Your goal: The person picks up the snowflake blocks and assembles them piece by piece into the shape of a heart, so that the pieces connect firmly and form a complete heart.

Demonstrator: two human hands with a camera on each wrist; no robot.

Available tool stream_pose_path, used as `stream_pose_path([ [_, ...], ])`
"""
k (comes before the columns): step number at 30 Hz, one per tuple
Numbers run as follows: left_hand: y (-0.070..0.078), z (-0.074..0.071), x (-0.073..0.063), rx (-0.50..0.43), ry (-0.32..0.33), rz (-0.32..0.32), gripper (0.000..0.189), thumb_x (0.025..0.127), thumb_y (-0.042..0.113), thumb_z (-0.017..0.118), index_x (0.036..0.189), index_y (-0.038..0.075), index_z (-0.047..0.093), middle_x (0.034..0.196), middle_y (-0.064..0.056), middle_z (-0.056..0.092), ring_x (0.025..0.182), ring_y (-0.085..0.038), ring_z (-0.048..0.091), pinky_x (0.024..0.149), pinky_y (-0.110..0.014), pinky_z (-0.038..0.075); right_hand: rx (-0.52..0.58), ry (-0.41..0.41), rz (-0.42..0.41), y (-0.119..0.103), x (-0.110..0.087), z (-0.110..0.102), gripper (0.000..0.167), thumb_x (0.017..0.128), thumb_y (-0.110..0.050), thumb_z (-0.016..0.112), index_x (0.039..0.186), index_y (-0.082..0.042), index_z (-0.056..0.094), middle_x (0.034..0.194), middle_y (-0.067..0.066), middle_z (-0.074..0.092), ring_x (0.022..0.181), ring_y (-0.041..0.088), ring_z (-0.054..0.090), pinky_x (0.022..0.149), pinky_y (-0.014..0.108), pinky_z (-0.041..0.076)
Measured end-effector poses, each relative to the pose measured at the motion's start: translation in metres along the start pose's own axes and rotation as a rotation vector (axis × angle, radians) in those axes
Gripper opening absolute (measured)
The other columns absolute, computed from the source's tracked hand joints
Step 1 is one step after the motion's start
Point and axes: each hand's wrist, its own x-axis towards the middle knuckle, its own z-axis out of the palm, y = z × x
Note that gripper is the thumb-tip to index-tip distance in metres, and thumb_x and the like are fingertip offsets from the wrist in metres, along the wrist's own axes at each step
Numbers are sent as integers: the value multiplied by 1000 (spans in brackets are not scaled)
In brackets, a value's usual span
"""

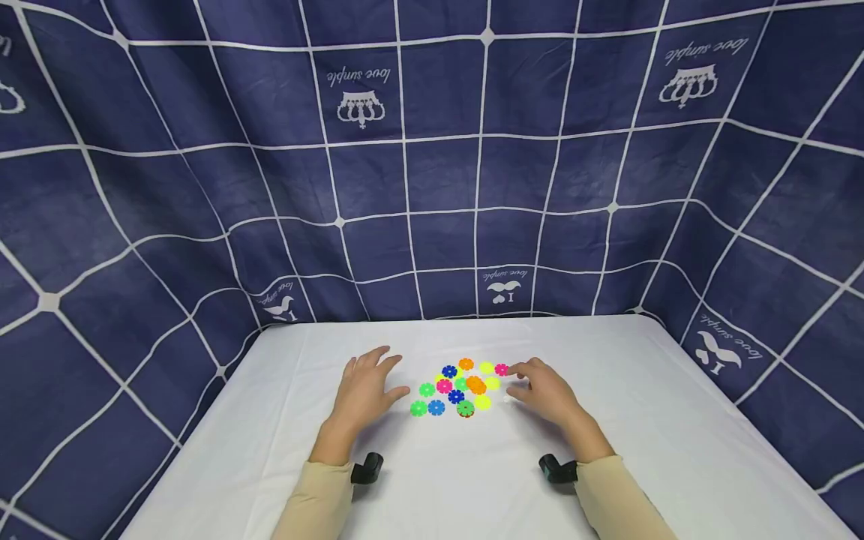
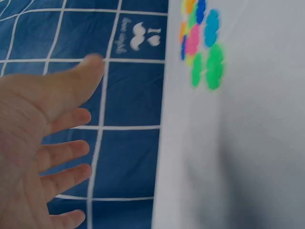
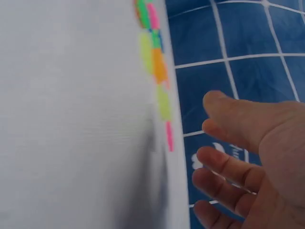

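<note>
Several colourful notched plastic discs lie loosely grouped on the white table, some overlapping. To their left is my left hand (image 1: 365,391), fingers spread and holding nothing. A green disc (image 1: 419,409) and a light blue disc (image 1: 436,407) are the ones near its side. My right hand (image 1: 545,390) is at the right of the group with loosely bent fingers and nothing in its grasp. Its index fingertip overlaps the edge of a pink disc (image 1: 502,370) in the head view. In the right wrist view, that hand's thumb (image 3: 221,102) stands apart from the fingers.
White cloth covers the table (image 1: 432,480). A dark blue curtain (image 1: 439,180) with white grid lines rises behind it and along both sides. A black wrist device (image 1: 367,469) sits at the left sleeve, and another device (image 1: 557,469) at the right one.
</note>
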Motion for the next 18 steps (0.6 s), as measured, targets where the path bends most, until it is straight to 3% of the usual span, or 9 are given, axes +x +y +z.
stream_pose_path([
  [3, 3, 11, -1, -69, -7, -5, 47, 84, 37, 80, 124, 14, 69, 128, -10, 64, 119, -31, 60, 101, -53, 48, 7, -37, 61, 1, -1, 9, 35, 84, -24, 79, 117, -15, 71, 104, 5, 63, 89, 17, 60, 83, 40, 54],
  [6, 6, 20, -1, -144, -43, -18, 40, 83, 33, 81, 118, 14, 73, 115, -8, 67, 107, -29, 64, 91, -49, 52, -5, -50, 89, 3, -2, 14, 36, 82, -22, 80, 116, -15, 71, 101, 4, 62, 88, 17, 59, 83, 41, 53],
  [13, 9, 37, -4, -211, -207, -53, 45, 81, 30, 83, 121, 11, 72, 111, -8, 65, 103, -26, 63, 90, -47, 53, -5, -40, 111, 6, -2, 20, 27, 81, -18, 81, 106, -13, 73, 98, 4, 61, 88, 18, 58, 87, 42, 54],
  [18, 9, 47, -5, -202, -242, -57, 45, 80, 29, 83, 120, 10, 72, 112, -8, 64, 105, -26, 59, 92, -48, 50, 1, -26, 115, 8, -2, 21, 20, 81, -18, 81, 98, -13, 73, 98, 3, 61, 90, 19, 60, 90, 42, 54],
])
